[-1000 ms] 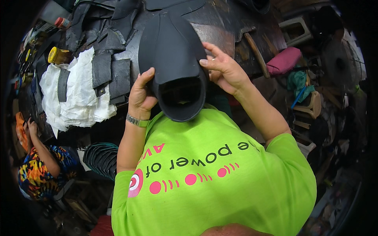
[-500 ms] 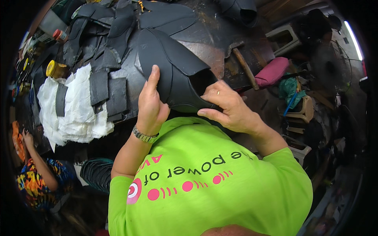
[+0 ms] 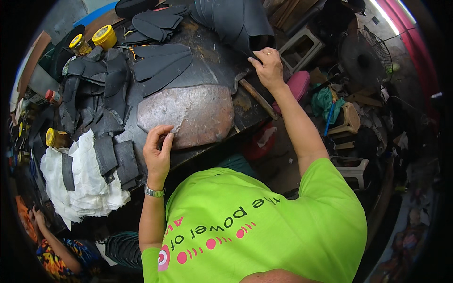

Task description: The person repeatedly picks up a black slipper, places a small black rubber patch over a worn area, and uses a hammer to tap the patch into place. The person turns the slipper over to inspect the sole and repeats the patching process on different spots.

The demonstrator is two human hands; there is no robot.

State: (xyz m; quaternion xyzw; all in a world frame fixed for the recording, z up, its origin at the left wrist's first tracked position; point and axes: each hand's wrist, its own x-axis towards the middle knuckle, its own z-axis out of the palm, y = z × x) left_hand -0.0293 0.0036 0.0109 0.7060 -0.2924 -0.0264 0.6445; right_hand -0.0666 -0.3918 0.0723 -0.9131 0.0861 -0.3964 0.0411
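Here we see our left hand [image 3: 158, 152] lying flat, fingers together and holding nothing, on the near edge of a worn, reddish-brown slab [image 3: 188, 115] that sits in the middle of the dark workbench [image 3: 214, 66]. Our right hand [image 3: 269, 68] reaches out to the far right corner of the bench, fingers curled loosely over the edge of a stack of curved black pieces [image 3: 233, 21]; whether it truly grips the stack or only rests on it we cannot tell. Just beside that hand a hammer [image 3: 255, 94] lies on the bench, its wooden handle pointing toward the bench edge. Flat black cut-outs [image 3: 160, 66] lie spread beyond the slab, and more black scraps [image 3: 101, 94] are heaped to the left of it. A white cloth [image 3: 80, 188] hangs over the near left corner with two dark strips [image 3: 113, 158] lying on it, close to our left wrist. Yellow-lidded tins [image 3: 101, 37] stand at the far left of the bench, and another [image 3: 54, 137] stands beside the cloth. On our left wrist sits a metal watch [image 3: 154, 191]. In the lower left corner another person [image 3: 52, 254] in a patterned garment sits well apart from us. To the right of the bench, a pink cushion [image 3: 302, 82] and a fan [image 3: 365, 56] stand among the clutter.
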